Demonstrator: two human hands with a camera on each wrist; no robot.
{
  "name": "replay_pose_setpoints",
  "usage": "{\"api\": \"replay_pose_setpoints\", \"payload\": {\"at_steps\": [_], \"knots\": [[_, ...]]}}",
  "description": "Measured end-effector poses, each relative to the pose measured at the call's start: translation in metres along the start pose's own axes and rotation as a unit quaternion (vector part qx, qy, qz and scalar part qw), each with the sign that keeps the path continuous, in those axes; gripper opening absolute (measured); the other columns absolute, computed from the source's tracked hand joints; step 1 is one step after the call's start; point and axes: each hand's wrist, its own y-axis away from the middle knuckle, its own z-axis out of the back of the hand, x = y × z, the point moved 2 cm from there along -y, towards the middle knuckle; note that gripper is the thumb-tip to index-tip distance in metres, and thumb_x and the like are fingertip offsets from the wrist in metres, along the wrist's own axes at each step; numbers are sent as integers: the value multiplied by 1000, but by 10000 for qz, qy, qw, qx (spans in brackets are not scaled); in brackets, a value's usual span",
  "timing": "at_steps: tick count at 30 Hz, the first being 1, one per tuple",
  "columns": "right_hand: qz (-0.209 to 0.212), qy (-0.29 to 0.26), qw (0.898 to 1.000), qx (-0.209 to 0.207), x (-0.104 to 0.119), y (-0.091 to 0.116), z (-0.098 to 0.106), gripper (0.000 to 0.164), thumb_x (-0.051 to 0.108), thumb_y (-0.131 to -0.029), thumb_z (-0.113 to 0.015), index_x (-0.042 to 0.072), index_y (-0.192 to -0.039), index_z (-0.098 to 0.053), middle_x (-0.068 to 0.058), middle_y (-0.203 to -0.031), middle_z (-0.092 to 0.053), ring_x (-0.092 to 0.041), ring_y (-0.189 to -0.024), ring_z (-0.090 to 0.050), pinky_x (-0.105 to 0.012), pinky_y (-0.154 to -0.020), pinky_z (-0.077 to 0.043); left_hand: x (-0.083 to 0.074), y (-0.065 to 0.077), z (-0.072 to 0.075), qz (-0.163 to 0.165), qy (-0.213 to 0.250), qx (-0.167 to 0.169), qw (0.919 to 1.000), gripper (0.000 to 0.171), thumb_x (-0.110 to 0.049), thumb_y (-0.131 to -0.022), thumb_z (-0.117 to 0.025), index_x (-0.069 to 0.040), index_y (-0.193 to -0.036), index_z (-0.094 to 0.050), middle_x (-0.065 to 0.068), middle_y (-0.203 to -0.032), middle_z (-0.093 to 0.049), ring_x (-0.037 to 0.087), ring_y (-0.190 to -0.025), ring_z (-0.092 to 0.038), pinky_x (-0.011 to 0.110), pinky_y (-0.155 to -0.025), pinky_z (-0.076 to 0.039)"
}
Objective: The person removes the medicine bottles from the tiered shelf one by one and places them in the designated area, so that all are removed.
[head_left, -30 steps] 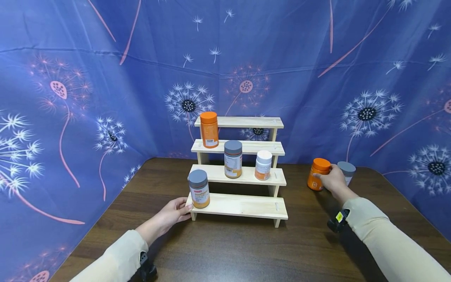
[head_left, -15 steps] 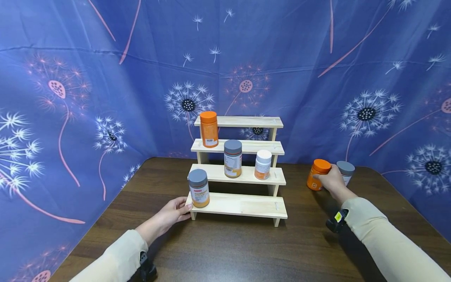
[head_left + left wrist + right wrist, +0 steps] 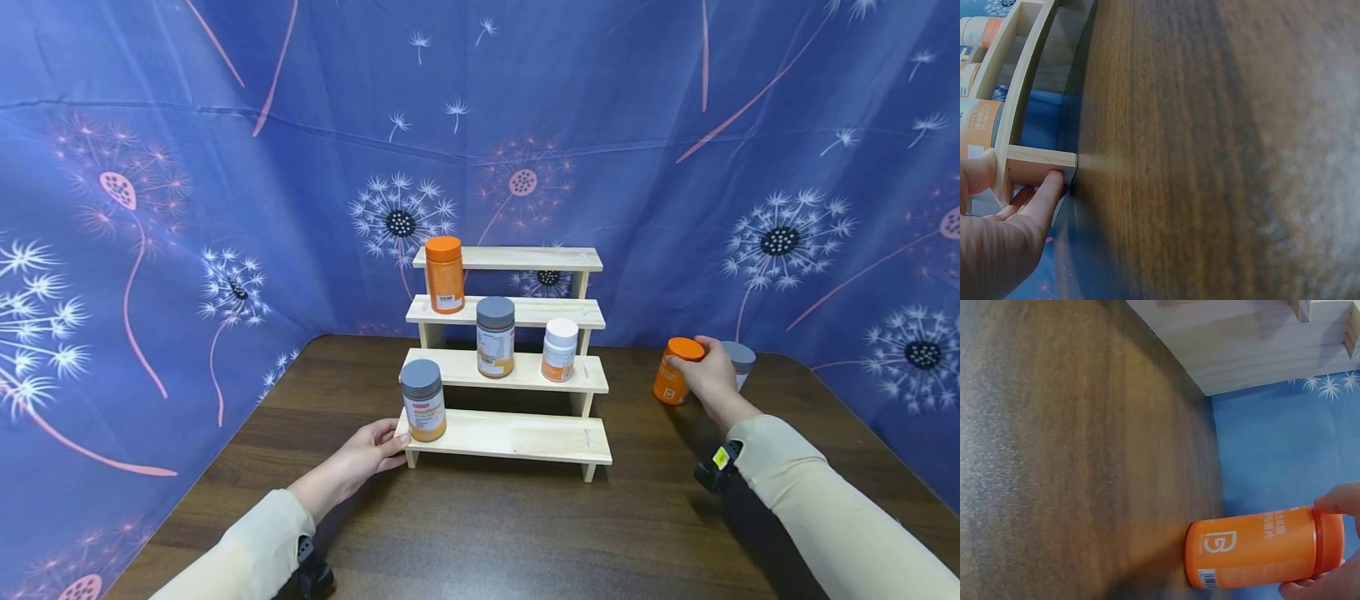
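Observation:
My left hand [image 3: 367,454] grips the left end of the lowest step of a wooden tiered display stand [image 3: 517,437]. In the left wrist view its thumb lies over the step beside a jar, and a fingertip touches the stand's leg [image 3: 1041,164]. Far to the right, my right hand [image 3: 711,379] holds an orange bottle [image 3: 670,383] by its lid, thumb on one side and fingers on the other. That bottle [image 3: 1254,548] appears to stand upright on the table. Behind the hand, a grey-lidded jar [image 3: 739,357] is partly hidden.
On the stand are a grey-lidded jar [image 3: 423,404] on the lowest step, another grey-lidded jar [image 3: 496,337] and a white-capped bottle [image 3: 560,350] one step up, and an orange bottle [image 3: 446,275] higher. A blue dandelion cloth [image 3: 637,208] hangs behind the brown table [image 3: 487,533].
My right hand's fingers have lifted and spread a little at the orange bottle's lid, covering more of the jar behind. The left hand stays on the stand.

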Motion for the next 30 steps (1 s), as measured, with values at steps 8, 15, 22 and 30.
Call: {"api": "replay_pose_setpoints", "payload": {"at_steps": [8,15,22,30], "knots": [[-50,-162,9998,-96,14,0,5,70,21,-99,-53,-6,-151,-15,-33,-152,-23,-48,-137,-30,-55,-114,-33,1,0,0,-12,-1,-26,10000,45,-7,-102,-46,15,-139,-32,32,-134,-48,30,-118,-57,46,-103,-49],[120,-179,9994,-274,21,0,9,67,22,-99,-52,-6,-150,-19,-30,-153,-26,-45,-139,-29,-54,-114,-34,1,1,0,-18,5,-41,10000,44,-5,-102,-45,16,-139,-32,33,-134,-48,29,-117,-57,46,-103,-49],[329,-345,9962,-735,29,0,8,66,29,-99,-53,2,-152,-23,-21,-156,-29,-38,-142,-29,-52,-117,-31,1,1,0,22,-55,-54,10000,45,-6,-102,-46,15,-139,-33,32,-134,-48,30,-117,-57,46,-102,-50],[597,-308,9938,-886,45,2,10,66,30,-98,-54,4,-152,-25,-16,-155,-34,-33,-142,-32,-48,-117,-32,-2,1,-1,25,-58,-63,10000,45,-6,-102,-46,15,-139,-33,32,-135,-48,32,-119,-56,47,-103,-49]]}}
